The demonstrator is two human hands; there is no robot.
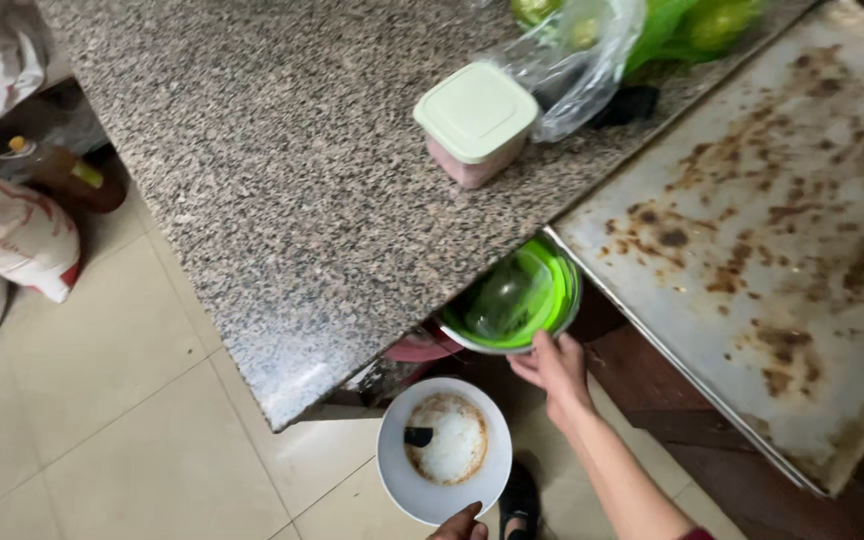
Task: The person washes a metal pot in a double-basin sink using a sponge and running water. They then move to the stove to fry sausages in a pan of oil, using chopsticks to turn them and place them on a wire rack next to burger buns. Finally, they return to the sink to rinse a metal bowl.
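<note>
Where the granite counter (pixel 282 190) ended, the right hand (pixel 555 368) reached up, forearm extended, fingers clasping the green bowl (pixel 514 298) beneath its edge. Left hand (pixel 462 524), mostly out of frame, apparently pinched the white bowl (pixel 443 450) low over the floor.

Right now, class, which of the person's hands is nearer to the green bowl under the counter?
Right. The right hand touches the green bowl at its lower rim; the left hand is farther down, holding the white bowl by its near edge.
</note>
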